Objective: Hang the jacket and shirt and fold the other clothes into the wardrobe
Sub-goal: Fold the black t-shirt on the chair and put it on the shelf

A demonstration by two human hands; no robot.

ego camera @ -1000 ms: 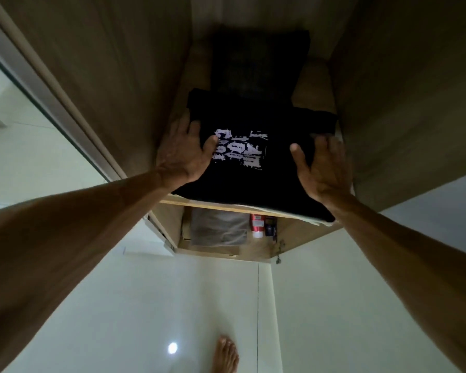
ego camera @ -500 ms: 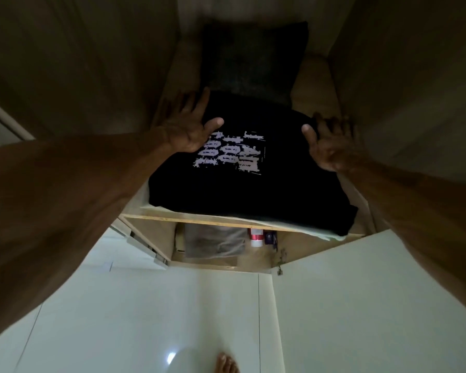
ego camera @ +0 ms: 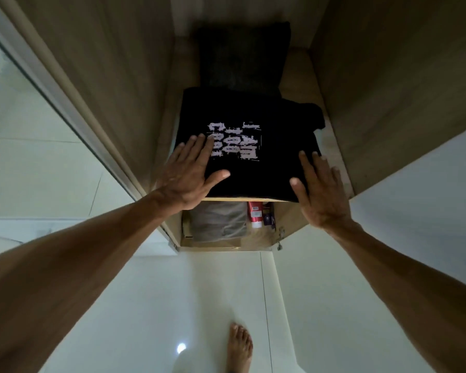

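Right now the folded black T-shirt [ego camera: 267,146] lies on the wardrobe shelf [ego camera: 331,146], its front edge level with the shelf's front edge. The left hand [ego camera: 189,173] rests flat on its front left corner, fingers straight and spread. The right hand [ego camera: 320,195] lies open at the front right corner, gripping nothing. The print faces up, upside down from the front. The shirt's back edge meets a dark folded garment [ego camera: 242,57], and narrow bare strips of shelf run along both sides.
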